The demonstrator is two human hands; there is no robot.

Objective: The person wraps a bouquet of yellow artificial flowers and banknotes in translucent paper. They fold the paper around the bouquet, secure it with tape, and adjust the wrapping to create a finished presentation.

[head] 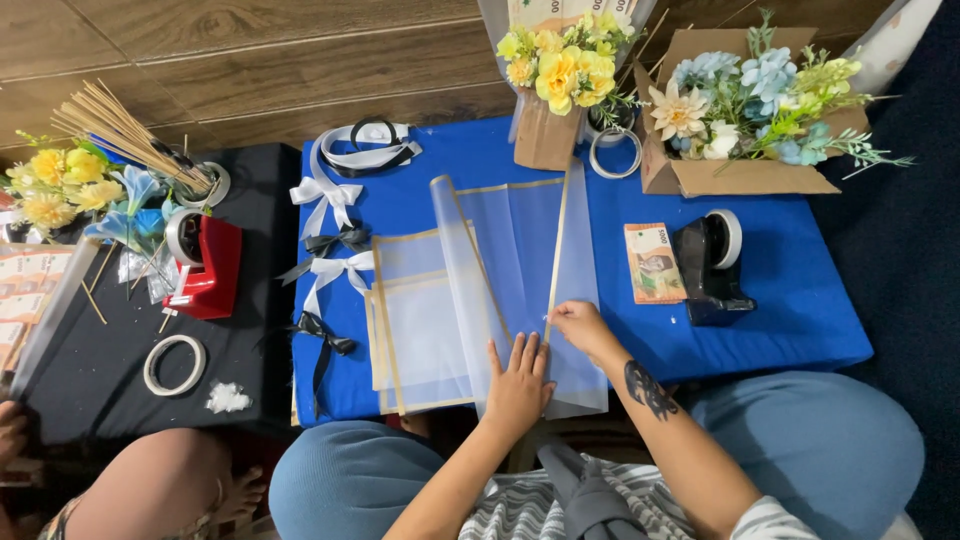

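Two hands work our sheer sheet (520,260): left hand (517,385) spread flat pinning it, right hand (583,325) in a pinching grip folding its gold edge.

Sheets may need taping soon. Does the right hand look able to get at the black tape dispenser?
Probably yes: the right hand pinches the sheet edge, and only bare blue cloth lies between it and the black tape dispenser.

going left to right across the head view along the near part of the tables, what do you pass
white tape ring → black ribbon bow → gold-edged sheer sheets → left hand → right hand → banknote → black tape dispenser
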